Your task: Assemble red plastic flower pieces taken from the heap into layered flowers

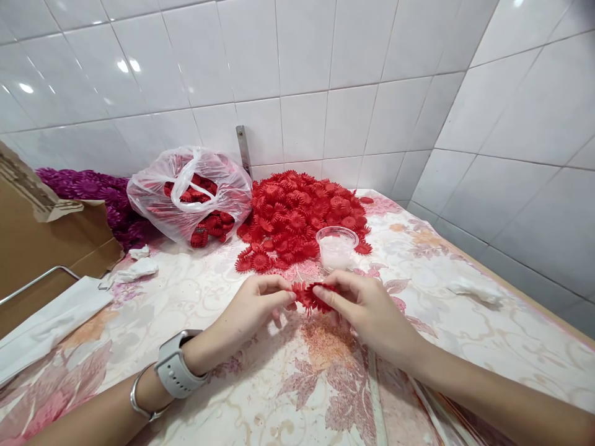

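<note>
My left hand (253,305) and my right hand (367,306) meet over the middle of the table, both pinching a small red plastic flower piece (310,296) between their fingertips. The left wrist wears a grey watch (174,370) and a thin bracelet. Just beyond the hands stands a small clear plastic cup (336,247). Behind the cup lies a big heap of red flower pieces (297,214).
A clear plastic bag (188,195) of red pieces sits left of the heap, with purple flower pieces (88,189) behind it. A cardboard box (41,241) and white paper (46,322) lie at the left. The floral tablecloth (465,322) meets tiled walls at the back and right.
</note>
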`<action>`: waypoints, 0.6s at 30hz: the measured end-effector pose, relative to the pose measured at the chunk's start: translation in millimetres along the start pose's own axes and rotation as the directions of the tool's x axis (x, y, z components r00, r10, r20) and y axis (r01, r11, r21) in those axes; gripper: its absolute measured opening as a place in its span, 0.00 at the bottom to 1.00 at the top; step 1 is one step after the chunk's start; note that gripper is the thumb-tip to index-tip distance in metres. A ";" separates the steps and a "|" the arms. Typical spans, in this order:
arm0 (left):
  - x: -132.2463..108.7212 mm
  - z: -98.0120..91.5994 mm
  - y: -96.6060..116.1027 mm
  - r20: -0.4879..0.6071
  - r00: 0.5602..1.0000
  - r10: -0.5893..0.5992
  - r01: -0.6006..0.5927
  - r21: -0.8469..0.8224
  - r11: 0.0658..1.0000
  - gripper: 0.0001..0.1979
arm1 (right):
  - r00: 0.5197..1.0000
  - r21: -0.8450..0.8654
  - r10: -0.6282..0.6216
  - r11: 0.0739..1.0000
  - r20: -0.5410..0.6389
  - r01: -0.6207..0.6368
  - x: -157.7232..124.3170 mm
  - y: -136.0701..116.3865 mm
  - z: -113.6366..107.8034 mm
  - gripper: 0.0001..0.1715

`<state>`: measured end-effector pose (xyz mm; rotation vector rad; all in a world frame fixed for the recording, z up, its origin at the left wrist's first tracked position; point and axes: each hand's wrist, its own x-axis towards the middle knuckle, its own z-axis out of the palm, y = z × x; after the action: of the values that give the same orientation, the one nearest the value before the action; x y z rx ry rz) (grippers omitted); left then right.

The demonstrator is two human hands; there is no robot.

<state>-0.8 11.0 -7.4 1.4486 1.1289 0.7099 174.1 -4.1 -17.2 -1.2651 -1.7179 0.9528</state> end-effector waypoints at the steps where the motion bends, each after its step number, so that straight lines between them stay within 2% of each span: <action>1: -0.9 0.0 1.2 0.010 1.000 -0.008 0.008 -0.003 1.000 0.06 | 0.999 0.045 0.040 0.998 -0.016 -0.039 1.0 1.6 -0.3 0.15; 3: -2.8 0.2 4.0 0.034 0.999 -0.017 0.017 -0.014 1.000 0.06 | 0.990 0.135 0.120 0.985 -0.079 -0.109 2.8 5.2 -0.8 0.18; 5: -2.1 -2.2 5.4 0.011 1.000 -0.013 0.013 -0.014 1.000 0.06 | 0.970 0.204 0.160 0.971 -0.182 -0.122 4.0 8.2 -1.5 0.18; 6: 0.0 -5.4 4.9 -0.035 0.999 -0.004 0.004 -0.007 1.000 0.06 | 0.961 0.224 0.165 0.968 -0.220 -0.115 4.2 9.1 -1.7 0.18; 8: 8.3 -16.3 1.5 -0.173 0.984 0.046 -0.040 0.040 0.998 0.07 | 0.963 0.231 0.156 0.967 -0.221 -0.104 3.8 9.5 -1.7 0.18; 10: 19.6 -31.2 -3.9 -0.310 0.936 0.169 -0.125 0.157 0.980 0.13 | 0.977 0.201 0.140 0.974 -0.159 -0.106 2.4 8.6 -1.0 0.19; 12: 29.4 -45.3 -8.6 -0.378 0.865 0.331 -0.166 0.407 0.898 0.18 | 0.984 0.159 0.130 0.981 -0.121 -0.110 0.8 7.4 -0.3 0.19; 14: 34.0 -53.4 -10.4 -0.359 0.811 0.461 -0.149 0.637 0.756 0.15 | 0.985 0.136 0.120 0.985 -0.120 -0.104 -0.3 6.5 0.0 0.19; 15: 34.2 -54.4 -10.1 -0.303 0.810 0.502 -0.155 0.715 0.682 0.12 | 0.986 0.132 0.120 0.986 -0.116 -0.105 -0.6 6.2 0.0 0.19; 18: 29.6 -48.8 -7.6 -0.056 0.860 0.507 -0.257 0.811 0.526 0.11 | 0.988 0.111 0.119 0.988 -0.097 -0.108 -0.8 5.7 0.3 0.18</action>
<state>-35.7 56.7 -9.4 2.4899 1.4558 0.7881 176.1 -3.7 -22.6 -1.3301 -1.5097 1.0122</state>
